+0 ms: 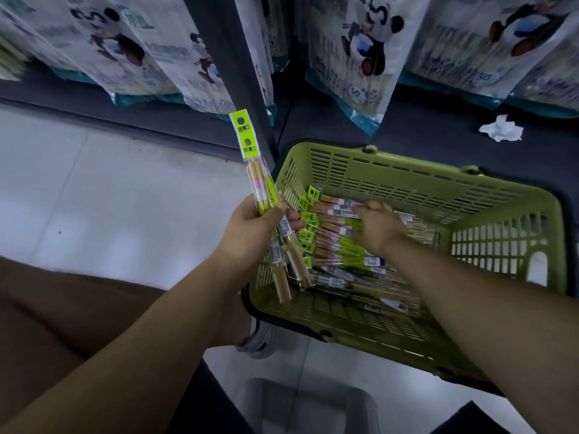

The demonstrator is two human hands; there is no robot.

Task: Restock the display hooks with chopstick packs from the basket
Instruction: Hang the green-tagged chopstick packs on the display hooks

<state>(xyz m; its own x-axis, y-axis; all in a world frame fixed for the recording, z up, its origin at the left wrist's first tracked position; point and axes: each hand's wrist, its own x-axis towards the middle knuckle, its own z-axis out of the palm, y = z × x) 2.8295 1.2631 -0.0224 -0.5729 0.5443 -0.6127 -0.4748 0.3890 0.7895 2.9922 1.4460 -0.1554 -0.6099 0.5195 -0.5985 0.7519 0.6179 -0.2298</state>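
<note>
A green slotted plastic basket (407,170) holds a heap (341,261) of slim, glossy clear packs of wooden chopsticks with lime card tops. Just left of the basket's rim, the left hand (250,230) grips two packs (250,158) mid-length, thumb across them, tops upward. The right hand (379,227) lies on the heap inside the basket, blurred; whether its fingers grip cannot be told.

Olive-green slotted basket (407,170); chopstick packs (250,158) with neon-yellow headers, pink bands.
</note>
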